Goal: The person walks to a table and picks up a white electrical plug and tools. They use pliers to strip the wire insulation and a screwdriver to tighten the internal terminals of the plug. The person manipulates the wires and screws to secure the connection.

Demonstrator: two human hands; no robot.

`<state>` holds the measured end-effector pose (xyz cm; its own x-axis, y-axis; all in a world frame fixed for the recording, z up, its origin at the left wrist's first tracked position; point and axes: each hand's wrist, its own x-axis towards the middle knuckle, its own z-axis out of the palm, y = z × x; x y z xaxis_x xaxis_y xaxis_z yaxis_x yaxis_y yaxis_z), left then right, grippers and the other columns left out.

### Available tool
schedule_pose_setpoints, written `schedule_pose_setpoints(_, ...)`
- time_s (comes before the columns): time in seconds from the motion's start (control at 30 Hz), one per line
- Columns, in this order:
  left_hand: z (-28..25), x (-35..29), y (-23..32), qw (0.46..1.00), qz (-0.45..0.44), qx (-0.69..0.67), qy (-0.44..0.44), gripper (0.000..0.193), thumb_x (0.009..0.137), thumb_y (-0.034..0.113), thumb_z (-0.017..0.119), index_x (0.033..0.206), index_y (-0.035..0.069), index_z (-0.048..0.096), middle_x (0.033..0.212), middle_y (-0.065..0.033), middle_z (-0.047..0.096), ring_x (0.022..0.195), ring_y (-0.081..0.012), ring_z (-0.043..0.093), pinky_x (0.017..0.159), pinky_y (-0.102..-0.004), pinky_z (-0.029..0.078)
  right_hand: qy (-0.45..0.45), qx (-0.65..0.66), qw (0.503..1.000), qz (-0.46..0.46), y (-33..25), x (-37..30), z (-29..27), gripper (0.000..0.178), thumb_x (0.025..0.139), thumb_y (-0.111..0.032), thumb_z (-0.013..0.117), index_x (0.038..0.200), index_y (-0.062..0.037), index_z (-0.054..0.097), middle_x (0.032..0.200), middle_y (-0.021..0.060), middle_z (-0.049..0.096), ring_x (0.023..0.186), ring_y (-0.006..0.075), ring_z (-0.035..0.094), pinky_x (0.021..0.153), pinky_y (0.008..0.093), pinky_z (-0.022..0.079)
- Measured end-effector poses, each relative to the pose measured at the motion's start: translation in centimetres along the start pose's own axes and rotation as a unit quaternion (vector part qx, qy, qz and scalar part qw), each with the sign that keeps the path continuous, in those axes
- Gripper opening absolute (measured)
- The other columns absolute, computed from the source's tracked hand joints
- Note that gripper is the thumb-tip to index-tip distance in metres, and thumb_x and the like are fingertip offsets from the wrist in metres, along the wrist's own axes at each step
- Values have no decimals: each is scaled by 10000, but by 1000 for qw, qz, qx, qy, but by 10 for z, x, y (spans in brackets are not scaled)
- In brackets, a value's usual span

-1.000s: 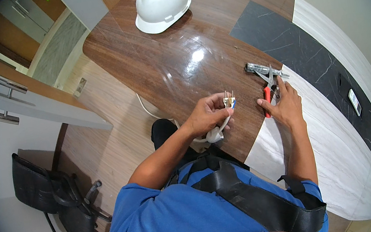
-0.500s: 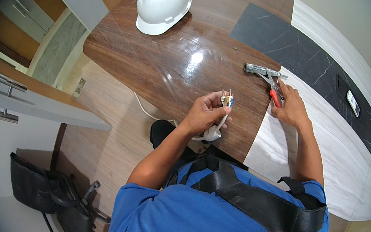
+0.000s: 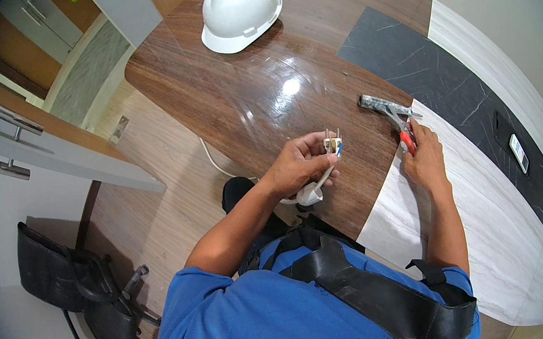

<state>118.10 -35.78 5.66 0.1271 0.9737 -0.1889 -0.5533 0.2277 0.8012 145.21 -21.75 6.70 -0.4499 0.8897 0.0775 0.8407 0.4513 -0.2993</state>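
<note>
Overhead, the left hand is curled around a white cable, fingers closed on it, with the bared wire ends sticking up just past the fingertips; the cable's plug end hangs below the hand at the table edge; the right hand lies on the table well to the right of the cable, fingers folded over the red handle of pliers, whose metal head points away from the person; a white helmet sits far up the table from the cable; a black chair stands on the floor, far left of it.
</note>
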Motion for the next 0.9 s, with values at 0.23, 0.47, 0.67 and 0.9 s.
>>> schedule_pose_setpoints(0.23,-6,6,-9,1000,-6,15,0,541,917,93,686,1382,-14,430,955,-105,632,786,-181,689,628,-298,607,60,167,984,-21,-2,1,3,572,836,-78,656,1380,8,499,1076,135,589,1006,255,575,927,361,448)
schedule_pose_setpoints(0.47,-7,6,-6,998,-30,-48,-36,527,922,78,670,1390,24,434,970,-113,631,792,-188,693,637,-325,610,2,530,847,50,-17,-2,16,475,879,-122,690,1308,31,556,1042,54,593,932,140,552,857,297,449)
schedule_pose_setpoints(0.67,-9,8,-7,990,-49,-121,-47,517,911,79,683,1372,35,454,970,-89,635,790,-192,692,616,-314,605,2,533,844,54,-21,-1,24,548,896,-235,703,1343,28,529,1090,79,611,965,169,575,882,325,456)
schedule_pose_setpoints(0.9,-8,10,-12,994,-37,-98,-37,506,911,73,679,1368,37,463,973,-88,636,786,-194,688,619,-311,602,110,98,987,-67,-13,0,9,729,826,-361,763,1366,48,496,1160,204,570,1075,356,544,941,434,435)
